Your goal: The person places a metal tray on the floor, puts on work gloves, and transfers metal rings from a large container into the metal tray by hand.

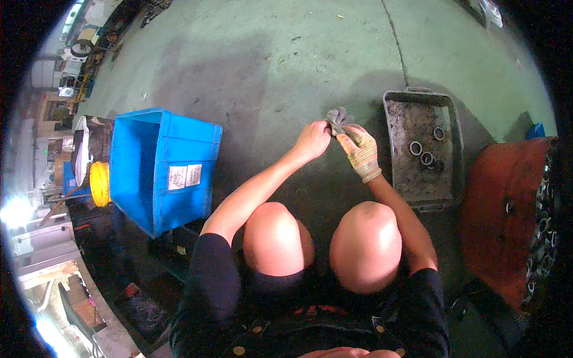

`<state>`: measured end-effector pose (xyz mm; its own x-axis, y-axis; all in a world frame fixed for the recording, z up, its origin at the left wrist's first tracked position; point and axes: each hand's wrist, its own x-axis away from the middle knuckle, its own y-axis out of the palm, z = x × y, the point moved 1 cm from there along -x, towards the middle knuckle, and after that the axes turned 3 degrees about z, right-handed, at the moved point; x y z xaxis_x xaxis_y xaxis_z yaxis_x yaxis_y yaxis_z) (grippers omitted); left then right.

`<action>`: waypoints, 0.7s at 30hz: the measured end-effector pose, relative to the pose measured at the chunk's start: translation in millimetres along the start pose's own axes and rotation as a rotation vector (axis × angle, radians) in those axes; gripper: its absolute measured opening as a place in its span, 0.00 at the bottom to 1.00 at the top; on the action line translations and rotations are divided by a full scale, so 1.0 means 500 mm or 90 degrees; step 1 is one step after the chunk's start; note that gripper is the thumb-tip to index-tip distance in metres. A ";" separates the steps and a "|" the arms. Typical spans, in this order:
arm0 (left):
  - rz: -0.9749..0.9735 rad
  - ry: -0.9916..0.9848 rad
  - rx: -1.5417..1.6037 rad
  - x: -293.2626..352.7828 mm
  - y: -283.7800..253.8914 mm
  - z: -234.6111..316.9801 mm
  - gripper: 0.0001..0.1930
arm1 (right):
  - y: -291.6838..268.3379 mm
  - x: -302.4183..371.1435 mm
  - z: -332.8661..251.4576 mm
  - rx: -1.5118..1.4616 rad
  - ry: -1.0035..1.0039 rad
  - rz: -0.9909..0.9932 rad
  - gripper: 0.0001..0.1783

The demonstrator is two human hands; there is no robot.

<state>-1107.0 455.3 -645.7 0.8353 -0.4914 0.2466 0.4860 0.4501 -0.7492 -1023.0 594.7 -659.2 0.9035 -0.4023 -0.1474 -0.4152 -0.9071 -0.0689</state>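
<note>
In front of my knees both hands meet at a crumpled grey work glove point(338, 118). My left hand point(314, 140) is bare and closed, its fingertips pinching the near side of the grey fabric. A knitted covering with yellow, green and orange stripes wraps my right hand point(362, 154), whose fingers are bent against the same grey piece. Whether the grey fingers belong to the striped glove or to a second one, I cannot tell. Right of my hands, a dark grey tray point(421, 194) lies on the floor with several metal rings point(416, 148) in it.
A blue plastic bin point(186, 149) with white labels stands at the left, beside a yellow round container point(100, 184). At the right is a large rusty-red bin point(501, 206) holding many metal rings. A workbench with equipment runs along the far left. Green floor point(286, 65) stretches ahead.
</note>
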 end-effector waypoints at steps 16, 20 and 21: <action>-0.029 -0.075 1.018 0.002 -0.009 -0.048 0.14 | 0.023 0.005 0.010 0.052 0.128 -0.190 0.18; -0.045 -0.049 0.984 0.007 -0.007 -0.061 0.15 | 0.032 -0.002 -0.003 0.192 0.005 -0.222 0.18; -0.042 -0.041 0.958 0.003 -0.004 -0.061 0.15 | 0.029 -0.002 0.009 0.194 0.005 -0.221 0.18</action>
<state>-1114.8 430.9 -662.6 0.7920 -0.5262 0.3097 0.2913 0.7715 0.5657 -1030.4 582.6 -664.6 0.9949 -0.0833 -0.0572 -0.0993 -0.9111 -0.4001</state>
